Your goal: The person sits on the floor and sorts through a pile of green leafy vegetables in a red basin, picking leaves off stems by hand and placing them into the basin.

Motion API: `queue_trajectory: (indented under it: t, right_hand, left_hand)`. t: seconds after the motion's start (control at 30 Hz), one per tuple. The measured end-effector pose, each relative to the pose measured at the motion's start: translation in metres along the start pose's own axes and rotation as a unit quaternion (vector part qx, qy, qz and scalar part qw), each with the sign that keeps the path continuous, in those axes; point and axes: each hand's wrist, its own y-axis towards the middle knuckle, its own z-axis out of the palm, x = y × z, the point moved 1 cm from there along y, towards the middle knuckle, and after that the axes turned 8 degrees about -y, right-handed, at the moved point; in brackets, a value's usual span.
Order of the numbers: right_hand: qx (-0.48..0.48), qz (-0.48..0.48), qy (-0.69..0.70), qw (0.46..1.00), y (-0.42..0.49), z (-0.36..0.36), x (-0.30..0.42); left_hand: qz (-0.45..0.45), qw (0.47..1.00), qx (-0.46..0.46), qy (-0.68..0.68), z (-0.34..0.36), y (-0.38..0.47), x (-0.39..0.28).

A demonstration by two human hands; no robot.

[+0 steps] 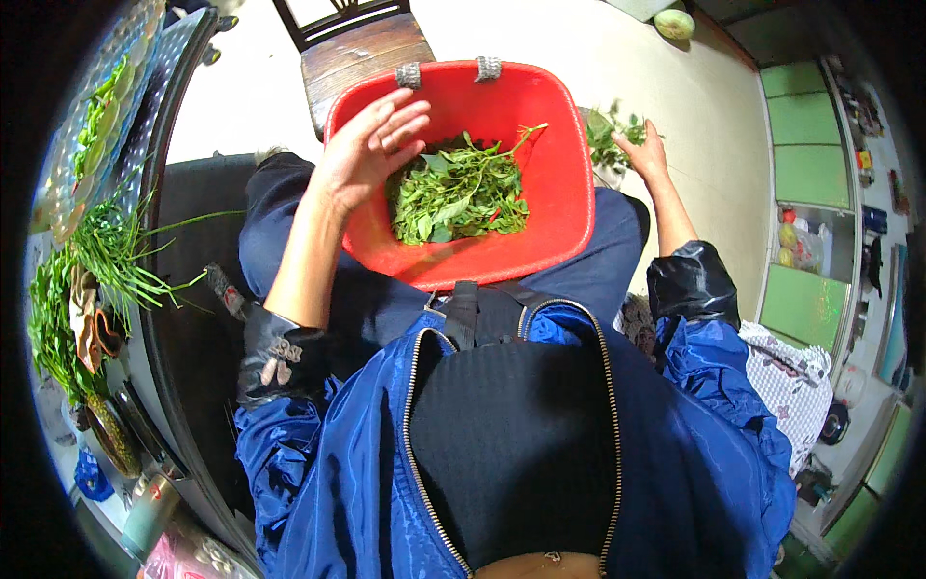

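A red plastic basket (557,188) rests on my lap with a heap of leafy greens (456,195) in it; one stem leans up its right wall. My left hand (380,141) is raised over the basket's left rim, palm showing, fingers slightly apart and nothing in it. Out to the right of the basket, my right hand (640,145) is at a blurred bunch of leafy stems (611,134). The thumb and fingers look apart, and whether they grip the stems cannot be told. Grey wrapping covers two spots on the basket's far rim.
A wooden chair (365,54) stands beyond the basket. On the left, a table (163,108) bears green vegetables (54,326), long thin green stalks (116,246), a beaded-looking tray (126,145) and a metal cup (150,510). Green cabinets (806,166) line the right; a melon (673,24) lies on the floor.
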Motion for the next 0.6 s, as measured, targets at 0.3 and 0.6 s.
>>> queue_trajectory:
  t: [0.3, 0.6]
  right_hand:
    - [0.336, -0.103, 0.210, 0.912, -0.044, 0.115, 0.112]
    - [0.264, 0.454, 0.446, 0.725, -0.051, 0.224, 0.118]
  left_hand:
    - [0.080, 0.982, -0.164, 0.040, -0.062, 0.024, -0.029]
    - [0.001, 0.983, -0.093, 0.156, -0.057, 0.023, -0.023]
